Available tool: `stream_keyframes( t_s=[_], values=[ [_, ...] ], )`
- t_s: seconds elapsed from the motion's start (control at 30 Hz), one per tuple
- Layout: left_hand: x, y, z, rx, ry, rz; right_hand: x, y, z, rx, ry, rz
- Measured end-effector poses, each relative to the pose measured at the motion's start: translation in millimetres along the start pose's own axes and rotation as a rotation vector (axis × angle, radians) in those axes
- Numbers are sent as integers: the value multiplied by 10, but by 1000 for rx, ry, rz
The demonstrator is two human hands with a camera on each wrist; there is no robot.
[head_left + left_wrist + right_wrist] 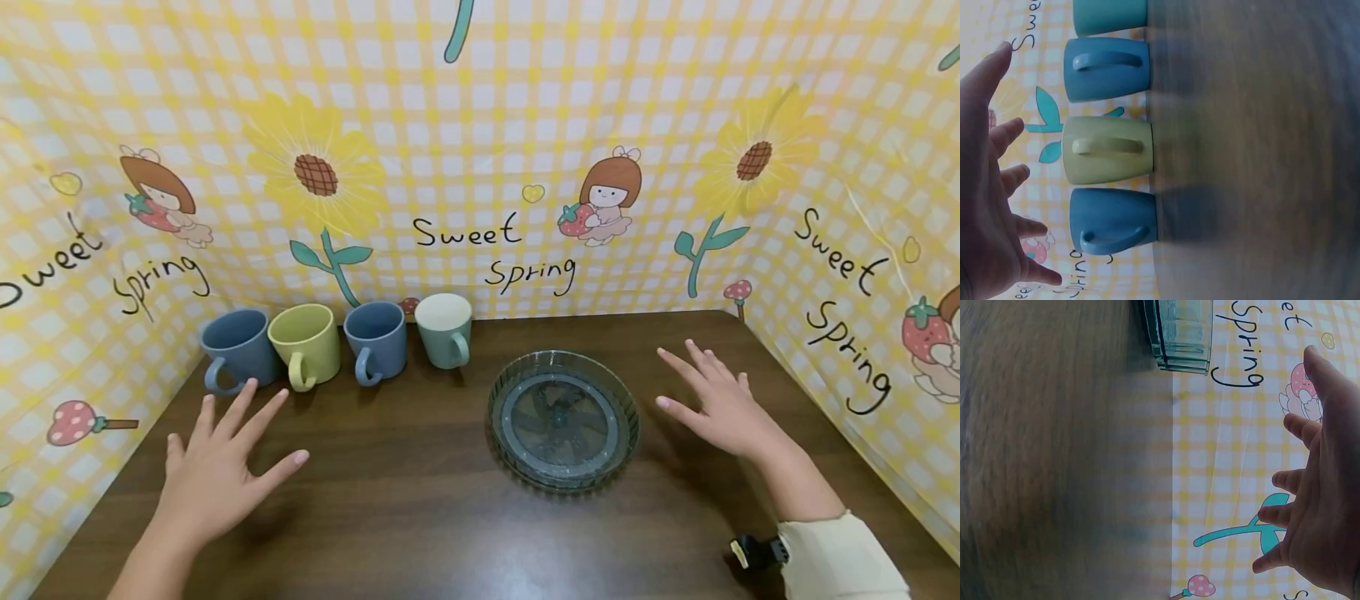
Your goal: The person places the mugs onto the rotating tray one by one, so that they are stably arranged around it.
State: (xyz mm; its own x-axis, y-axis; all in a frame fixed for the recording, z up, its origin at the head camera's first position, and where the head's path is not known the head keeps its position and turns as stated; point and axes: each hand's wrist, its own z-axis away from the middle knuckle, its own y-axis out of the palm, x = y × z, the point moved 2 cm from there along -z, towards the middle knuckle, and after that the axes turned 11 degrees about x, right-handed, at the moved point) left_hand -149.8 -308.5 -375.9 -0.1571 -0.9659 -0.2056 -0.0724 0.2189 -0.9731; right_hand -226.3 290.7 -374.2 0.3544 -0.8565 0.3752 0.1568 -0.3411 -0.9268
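Observation:
Four mugs stand upright in a row along the back left: a blue mug (238, 346) at the far left, a yellow-green mug (307, 342), a second blue mug (377, 340) and a teal mug with a white inside (442, 333). Right of the middle sits a round, ribbed clear glass dish (564, 421). My left hand (217, 475) hovers with fingers spread in front of the left mugs, holding nothing. Over the table to the right of the dish, my right hand (716, 400) is also empty, its fingers extended. In the right wrist view the dish's side (1185, 337) shows at the top.
The dark wooden table (390, 517) is enclosed at the back and both sides by a yellow checked cloth (480, 150) printed with flowers and lettering. A black strap piece (759, 552) hangs by my right sleeve (843, 558).

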Motion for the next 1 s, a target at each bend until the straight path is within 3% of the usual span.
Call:
stream_keyframes(
  t_s=[0.43,0.73,1.0],
  values=[
    [-202,30,-90,-74,118,241,26,36,-48,-45,-80,-97],
    [-285,104,-140,-56,180,386,57,96,-135,-49,-115,-165],
    [-386,136,-196,-14,176,443,82,119,-167,-46,-133,-200]
  ],
)
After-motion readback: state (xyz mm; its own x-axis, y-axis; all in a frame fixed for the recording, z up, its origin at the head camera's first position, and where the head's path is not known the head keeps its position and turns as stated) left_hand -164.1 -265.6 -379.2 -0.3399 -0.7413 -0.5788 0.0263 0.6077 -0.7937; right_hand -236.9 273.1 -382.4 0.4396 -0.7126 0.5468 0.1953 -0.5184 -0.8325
